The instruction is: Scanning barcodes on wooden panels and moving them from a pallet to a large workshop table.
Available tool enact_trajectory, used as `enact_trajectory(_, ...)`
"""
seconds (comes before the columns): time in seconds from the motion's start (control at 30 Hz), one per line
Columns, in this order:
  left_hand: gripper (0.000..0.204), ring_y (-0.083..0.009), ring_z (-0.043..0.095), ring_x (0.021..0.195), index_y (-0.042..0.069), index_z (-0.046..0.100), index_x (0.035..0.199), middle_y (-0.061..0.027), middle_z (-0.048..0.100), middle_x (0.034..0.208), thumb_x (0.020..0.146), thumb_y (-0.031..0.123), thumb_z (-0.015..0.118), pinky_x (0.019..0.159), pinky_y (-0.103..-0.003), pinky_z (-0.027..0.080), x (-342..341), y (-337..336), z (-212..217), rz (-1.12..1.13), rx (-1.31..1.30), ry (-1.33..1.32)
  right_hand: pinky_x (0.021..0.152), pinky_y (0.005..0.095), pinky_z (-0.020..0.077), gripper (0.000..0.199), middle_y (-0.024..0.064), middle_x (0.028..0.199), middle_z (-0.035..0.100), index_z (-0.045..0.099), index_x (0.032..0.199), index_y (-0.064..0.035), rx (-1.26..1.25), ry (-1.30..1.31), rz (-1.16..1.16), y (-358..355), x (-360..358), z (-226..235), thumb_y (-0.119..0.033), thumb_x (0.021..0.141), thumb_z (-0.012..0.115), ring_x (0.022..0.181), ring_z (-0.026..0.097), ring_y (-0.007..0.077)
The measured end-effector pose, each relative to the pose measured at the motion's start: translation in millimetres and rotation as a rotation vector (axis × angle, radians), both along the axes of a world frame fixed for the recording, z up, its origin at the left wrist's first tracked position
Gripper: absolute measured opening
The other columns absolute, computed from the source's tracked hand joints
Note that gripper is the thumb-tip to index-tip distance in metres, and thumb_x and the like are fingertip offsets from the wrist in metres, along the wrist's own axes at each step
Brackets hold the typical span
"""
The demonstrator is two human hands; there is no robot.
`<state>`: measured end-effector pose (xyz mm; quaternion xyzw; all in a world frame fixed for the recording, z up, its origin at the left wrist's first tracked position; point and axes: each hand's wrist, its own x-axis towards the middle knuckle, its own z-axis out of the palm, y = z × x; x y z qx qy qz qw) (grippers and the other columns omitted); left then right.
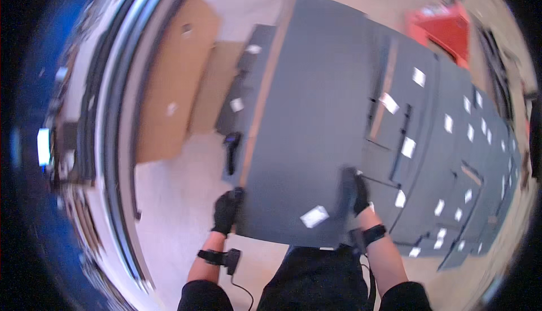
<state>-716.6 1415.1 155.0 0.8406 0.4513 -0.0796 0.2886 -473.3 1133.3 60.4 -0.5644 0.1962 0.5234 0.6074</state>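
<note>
Grey panel [316,113] held flat by both gloved hands: left hand [226,212] closed on near-left edge, right hand [359,193] closed on near-right, balancing it over stacked labelled panels [451,158].

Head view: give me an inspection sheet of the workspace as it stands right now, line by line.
Surface: pale floor, seen from above.
Job's things: large dark grey panel with a small white label, gripped at its near edge.
Clutter: stacks of similar grey panels with white labels to the right; brown cardboard sheets to the left; a black handheld device on the floor by the panel's left edge.
Grippers: left hand, black glove, holds the near left corner; right hand, black glove, grips the near edge.
Cables: a black cable hangs from a device strapped to the left wrist.
Surroundings: red object at upper right; curved metal rail at left.
</note>
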Motion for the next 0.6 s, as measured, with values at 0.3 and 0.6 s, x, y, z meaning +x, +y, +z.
enact_trajectory(0.3, 0.054, -0.0342, 0.054, 0.068, 0.003, 0.057, 0.070, -0.0191, 0.055, 0.069, 0.077, 0.055, 0.043, 0.062, -0.042, 0.042, -26.5, -121.8, 180.1, 0.274, -0.191, 0.059, 0.103, 0.0325, 0.0001, 0.068, 0.0060, 0.141, 0.010, 0.012, 0.134, -0.0070, 0.090, -0.183, -0.111, -77.7, -13.3, -2.2, -0.050, 0.086, 0.030, 0.129, 0.008, 0.0207)
enact_trajectory(0.6, 0.047, -0.0296, 0.053, 0.081, 0.004, 0.055, 0.078, -0.0151, 0.052, 0.082, 0.080, 0.050, 0.043, 0.069, -0.039, 0.043, -132.2, -316.3, 352.5, 0.565, 0.045, -0.207, 0.094, 0.0310, 0.0259, 0.056, 0.0031, 0.121, 0.040, 0.036, 0.124, -0.0098, 0.629, 0.277, 0.721, 20.7, -207.9, 136.7, -0.050, 0.084, 0.038, 0.109, 0.036, 0.0195)
